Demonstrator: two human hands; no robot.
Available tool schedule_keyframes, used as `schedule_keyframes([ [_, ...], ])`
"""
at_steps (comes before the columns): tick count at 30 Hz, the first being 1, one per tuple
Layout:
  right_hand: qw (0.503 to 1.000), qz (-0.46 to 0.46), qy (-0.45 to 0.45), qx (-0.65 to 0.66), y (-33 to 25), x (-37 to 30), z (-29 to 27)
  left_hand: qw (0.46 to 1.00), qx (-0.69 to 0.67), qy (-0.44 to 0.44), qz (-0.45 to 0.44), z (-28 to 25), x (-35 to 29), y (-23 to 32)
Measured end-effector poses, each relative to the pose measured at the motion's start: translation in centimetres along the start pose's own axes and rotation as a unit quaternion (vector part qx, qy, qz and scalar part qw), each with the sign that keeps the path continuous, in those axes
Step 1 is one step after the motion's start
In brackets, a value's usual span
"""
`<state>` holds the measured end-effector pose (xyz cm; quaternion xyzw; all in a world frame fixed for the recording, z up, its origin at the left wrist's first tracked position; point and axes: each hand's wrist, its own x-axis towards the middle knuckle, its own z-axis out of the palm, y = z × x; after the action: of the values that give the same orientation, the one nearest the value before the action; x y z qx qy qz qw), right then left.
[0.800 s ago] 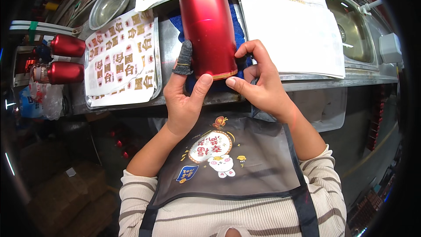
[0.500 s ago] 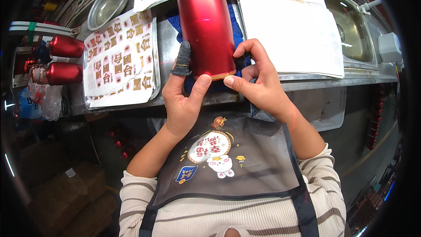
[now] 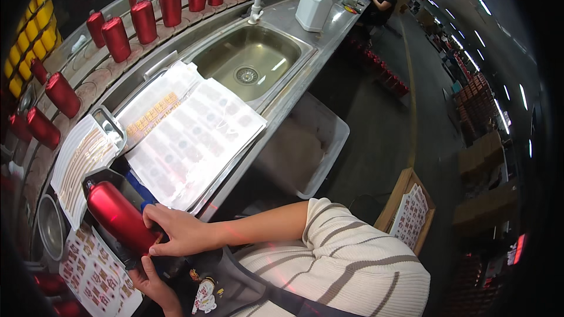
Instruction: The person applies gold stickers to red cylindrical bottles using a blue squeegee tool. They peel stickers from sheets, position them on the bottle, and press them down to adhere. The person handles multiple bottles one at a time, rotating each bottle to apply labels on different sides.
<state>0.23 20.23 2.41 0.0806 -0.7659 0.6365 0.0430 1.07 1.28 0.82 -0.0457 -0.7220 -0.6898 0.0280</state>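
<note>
A glossy red bottle [image 3: 120,214] lies tilted at the lower left, its neck toward a dark angular stand [image 3: 106,175] and its base toward me. My right hand [image 3: 179,235] curls round the base end, thumb and fingertips pressed to its edge. From below, my left hand [image 3: 150,285] holds the other side of the base; a dark grey finger cover [image 3: 124,253] is on one of its fingers. A thin gold band [image 3: 157,239] shows at the base beside my right fingertips. Part of the left hand is hidden by the bottle.
White label sheets [image 3: 200,135] cover the steel counter beside a sink [image 3: 247,53]. Sheets with gold strips [image 3: 88,155] and gold-printed labels [image 3: 97,276] flank the bottle. Several red bottles [image 3: 144,20] line the conveyor [image 3: 94,82]. A white jug [image 3: 313,7] stands past the sink; a person [image 3: 382,0] sits farther off.
My view has swung to the right, so bottle and hands now appear at the lower left. Both hands stay on the bottle's base end.
</note>
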Motion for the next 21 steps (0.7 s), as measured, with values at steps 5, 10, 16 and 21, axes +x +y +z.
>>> schedule_keyframes([
  [5,0.998,0.031,-0.033,0.042,-0.5,0.2,-0.6,1.000,0.005,-0.018,-0.019,-0.4,-0.1,0.6],
  [10,0.998,0.046,-0.028,0.045,-0.7,0.4,-0.1,0.999,-0.002,-0.022,-0.025,-0.9,0.1,0.4],
  [16,0.999,0.032,-0.017,0.011,-0.7,0.5,0.4,0.999,-0.028,-0.017,-0.017,-0.9,0.2,-0.1],
  [21,0.999,-0.024,0.030,-0.004,-0.3,-0.4,1.4,0.999,-0.029,-0.016,-0.017,-1.3,0.4,-0.6],
])
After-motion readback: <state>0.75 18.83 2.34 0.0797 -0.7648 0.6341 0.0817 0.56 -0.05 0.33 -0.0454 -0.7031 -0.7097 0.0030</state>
